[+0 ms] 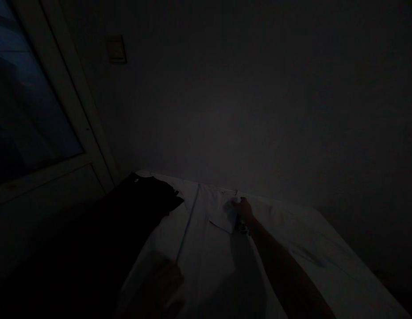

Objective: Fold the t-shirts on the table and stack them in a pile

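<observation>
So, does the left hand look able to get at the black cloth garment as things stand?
Probably yes: the left hand is near the black cloth garment, and nothing visible blocks the way between them, though darkness hides detail.

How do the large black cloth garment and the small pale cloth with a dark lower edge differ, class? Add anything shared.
Colour: the large black cloth garment is black; the small pale cloth is whitish, edged dark below.
Size: the garment covers far more area than the pale cloth.
Contact: the right hand is at the pale cloth; the garment lies away from that hand.
Shared: both lie on the white sheet.
</observation>
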### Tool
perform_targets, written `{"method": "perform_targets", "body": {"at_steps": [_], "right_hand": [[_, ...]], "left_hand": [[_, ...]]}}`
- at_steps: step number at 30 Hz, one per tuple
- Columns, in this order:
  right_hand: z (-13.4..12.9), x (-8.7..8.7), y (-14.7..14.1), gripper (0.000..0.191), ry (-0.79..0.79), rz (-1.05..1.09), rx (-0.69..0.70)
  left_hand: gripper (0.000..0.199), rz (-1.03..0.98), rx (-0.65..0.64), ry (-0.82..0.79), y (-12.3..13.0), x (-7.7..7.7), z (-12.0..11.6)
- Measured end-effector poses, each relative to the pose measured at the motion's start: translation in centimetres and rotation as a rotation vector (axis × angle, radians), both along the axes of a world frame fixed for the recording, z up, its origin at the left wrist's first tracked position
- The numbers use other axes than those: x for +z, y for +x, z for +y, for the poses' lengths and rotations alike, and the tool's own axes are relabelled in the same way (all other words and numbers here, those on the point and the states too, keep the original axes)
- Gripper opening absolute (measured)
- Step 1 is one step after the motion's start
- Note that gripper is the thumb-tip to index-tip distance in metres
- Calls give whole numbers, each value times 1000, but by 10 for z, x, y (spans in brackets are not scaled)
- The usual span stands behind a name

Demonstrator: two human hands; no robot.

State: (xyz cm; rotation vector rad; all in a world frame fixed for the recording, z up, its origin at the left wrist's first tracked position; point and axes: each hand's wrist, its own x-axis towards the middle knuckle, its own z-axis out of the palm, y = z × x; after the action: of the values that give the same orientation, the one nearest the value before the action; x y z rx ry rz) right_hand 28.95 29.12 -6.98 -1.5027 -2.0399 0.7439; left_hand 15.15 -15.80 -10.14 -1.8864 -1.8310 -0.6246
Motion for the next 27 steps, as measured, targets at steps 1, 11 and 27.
{"method": "perform_targets", "body": {"at_steps": [1, 11, 27], "right_hand": [[2, 1, -1, 56, 8, -7, 7], [6, -5, 5, 5, 26, -31, 84], [-26, -2, 14, 56, 230, -162, 109]], "left_hand": [[33, 6, -29, -11, -9, 16, 32], [42, -11, 67, -404, -94, 49, 316], [54, -36, 180, -430, -91, 35, 333]]}}
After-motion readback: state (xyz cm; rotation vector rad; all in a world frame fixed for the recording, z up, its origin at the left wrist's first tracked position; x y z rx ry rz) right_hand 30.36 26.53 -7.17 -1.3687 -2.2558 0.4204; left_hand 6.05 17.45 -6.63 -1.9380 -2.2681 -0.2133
